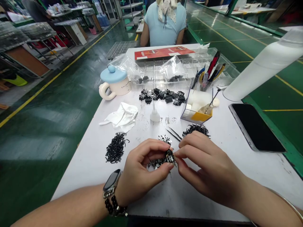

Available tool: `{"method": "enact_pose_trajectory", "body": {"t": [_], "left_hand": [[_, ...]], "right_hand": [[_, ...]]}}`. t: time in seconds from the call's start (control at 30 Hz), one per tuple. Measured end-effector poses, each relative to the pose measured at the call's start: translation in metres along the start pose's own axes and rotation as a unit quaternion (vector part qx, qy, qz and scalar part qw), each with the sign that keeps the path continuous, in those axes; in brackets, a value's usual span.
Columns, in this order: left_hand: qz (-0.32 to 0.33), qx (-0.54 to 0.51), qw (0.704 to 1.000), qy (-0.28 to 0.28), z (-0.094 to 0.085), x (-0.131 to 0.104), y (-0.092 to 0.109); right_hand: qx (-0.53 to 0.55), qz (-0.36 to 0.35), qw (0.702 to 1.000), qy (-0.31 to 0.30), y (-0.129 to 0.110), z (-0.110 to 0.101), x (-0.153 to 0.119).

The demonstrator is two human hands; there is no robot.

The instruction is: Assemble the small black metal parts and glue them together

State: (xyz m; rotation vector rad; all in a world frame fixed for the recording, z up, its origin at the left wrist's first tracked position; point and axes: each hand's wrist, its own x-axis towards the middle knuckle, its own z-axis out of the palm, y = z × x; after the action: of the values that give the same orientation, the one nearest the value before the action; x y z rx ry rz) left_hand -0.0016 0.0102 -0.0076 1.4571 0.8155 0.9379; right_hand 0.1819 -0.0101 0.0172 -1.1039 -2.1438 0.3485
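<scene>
My left hand (146, 168) pinches a small black part with metal pieces (169, 156) between thumb and fingers above the white table. From the other side my right hand (203, 160) meets it, thumb and forefinger pressed together at its edge; whether a tiny piece sits between them I cannot tell. Under and behind my hands lie small silvery metal pieces (164, 138). Tweezers (174, 134) rest just beyond my right fingertips. Small black bent pieces form one pile (115, 148) at the left and another (195, 130) behind my right hand.
More black assemblies (162, 95) lie farther back, near a small white bottle (155, 115). A white cloth (121, 117) and a lidded mug (115, 82) stand left. To the right are a tool box (197, 105), a phone (257, 126) and a white cylinder (265, 64). A person (165, 23) sits opposite.
</scene>
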Motion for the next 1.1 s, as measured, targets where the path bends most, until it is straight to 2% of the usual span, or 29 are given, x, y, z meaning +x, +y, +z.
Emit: {"method": "enact_pose_trajectory", "body": {"t": [0.17,0.37,0.63,0.77,0.87,0.93,1.1], "left_hand": [[-0.062,-0.064,0.996,-0.007,-0.001,0.002,0.001],[-0.171,-0.156,0.973,-0.025,-0.001,0.007,-0.002],[-0.175,-0.163,0.971,-0.034,0.000,0.008,-0.002],[-0.173,-0.165,0.970,-0.034,-0.001,0.008,-0.002],[-0.166,-0.184,0.968,-0.041,-0.003,0.008,-0.004],[-0.164,-0.192,0.966,-0.044,-0.004,0.008,-0.005],[-0.164,-0.204,0.964,-0.043,-0.005,0.008,-0.005]], "right_hand": [[-0.024,-0.001,1.000,-0.005,-0.003,-0.002,-0.001],[-0.040,0.012,0.999,-0.025,-0.004,-0.003,-0.001],[-0.010,0.036,0.999,-0.038,-0.003,-0.005,-0.002],[0.091,0.123,0.988,-0.037,-0.001,-0.007,-0.001],[0.193,0.212,0.956,-0.056,0.003,-0.010,0.001],[0.264,0.271,0.922,-0.081,0.007,-0.011,0.003],[0.460,0.389,0.786,-0.140,0.016,-0.008,0.005]]}}
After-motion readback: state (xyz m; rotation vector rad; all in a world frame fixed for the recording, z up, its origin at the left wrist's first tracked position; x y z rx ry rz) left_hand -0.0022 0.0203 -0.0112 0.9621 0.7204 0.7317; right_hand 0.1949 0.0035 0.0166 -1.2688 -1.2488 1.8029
